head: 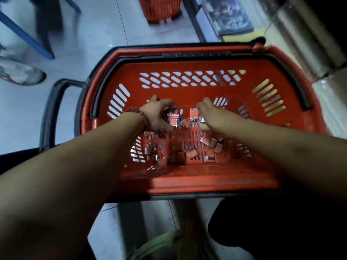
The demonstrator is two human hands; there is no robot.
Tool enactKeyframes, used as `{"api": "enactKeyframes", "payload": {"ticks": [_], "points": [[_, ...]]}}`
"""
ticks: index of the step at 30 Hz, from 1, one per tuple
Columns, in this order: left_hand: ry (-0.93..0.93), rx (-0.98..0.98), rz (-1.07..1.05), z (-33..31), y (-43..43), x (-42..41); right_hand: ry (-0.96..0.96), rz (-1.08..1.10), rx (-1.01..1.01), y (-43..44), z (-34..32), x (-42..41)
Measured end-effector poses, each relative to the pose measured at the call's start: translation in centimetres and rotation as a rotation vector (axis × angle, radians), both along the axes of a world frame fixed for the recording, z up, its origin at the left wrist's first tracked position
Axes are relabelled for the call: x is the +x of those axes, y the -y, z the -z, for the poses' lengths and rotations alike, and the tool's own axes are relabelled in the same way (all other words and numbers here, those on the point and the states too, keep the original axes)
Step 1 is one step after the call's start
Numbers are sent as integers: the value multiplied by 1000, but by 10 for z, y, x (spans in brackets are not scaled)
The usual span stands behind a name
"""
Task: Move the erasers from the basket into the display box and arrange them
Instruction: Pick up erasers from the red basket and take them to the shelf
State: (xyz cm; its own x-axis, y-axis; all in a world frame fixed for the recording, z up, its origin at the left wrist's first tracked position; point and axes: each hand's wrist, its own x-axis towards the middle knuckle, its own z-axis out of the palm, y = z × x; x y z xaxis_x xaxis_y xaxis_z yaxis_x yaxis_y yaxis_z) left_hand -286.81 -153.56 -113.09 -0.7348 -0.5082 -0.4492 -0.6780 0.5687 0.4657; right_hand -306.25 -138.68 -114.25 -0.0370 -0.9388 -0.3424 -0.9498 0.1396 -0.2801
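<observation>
A red plastic shopping basket (pixel 197 181) with black handles fills the middle of the view. Several small wrapped erasers (pixel 193 152) lie scattered on its slotted floor. My left hand (pixel 156 117), with a red bracelet at the wrist, reaches down into the basket, its fingers curled round a bunch of red-and-silver erasers (pixel 171 116). My right hand (pixel 212 114) is beside it over more erasers, pinching one red-labelled eraser (pixel 194 114) between fingers and thumb. The display box is not in view.
The basket stands on a pale tiled floor. A second red basket (pixel 159 8) stands at the far top. A blue frame leg (pixel 24 34) crosses the top left. Clear-wrapped packages (pixel 300 34) and a shelf of goods lie at the top right.
</observation>
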Motion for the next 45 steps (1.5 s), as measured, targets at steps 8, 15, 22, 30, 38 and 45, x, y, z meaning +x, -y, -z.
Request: {"api": "enactKeyframes", "payload": {"ticks": [8, 15, 22, 30, 38, 45], "points": [[-147, -130, 35, -95, -32, 2, -40, 180, -211, -45, -98, 9], [-277, -235, 73, -200, -82, -5, -49, 333, -427, -107, -202, 5], [-376, -300, 141, -284, -142, -23, -152, 397, -542, -179, -287, 0], [-488, -314, 281, -340, -201, -75, -282, 475, -545, -250, -344, -15], [-563, -261, 538, -353, -263, -149, -369, 736, -560, -348, -373, -31], [-738, -228, 869, -387, -342, -205, -498, 1094, -500, -457, -396, -24]]}}
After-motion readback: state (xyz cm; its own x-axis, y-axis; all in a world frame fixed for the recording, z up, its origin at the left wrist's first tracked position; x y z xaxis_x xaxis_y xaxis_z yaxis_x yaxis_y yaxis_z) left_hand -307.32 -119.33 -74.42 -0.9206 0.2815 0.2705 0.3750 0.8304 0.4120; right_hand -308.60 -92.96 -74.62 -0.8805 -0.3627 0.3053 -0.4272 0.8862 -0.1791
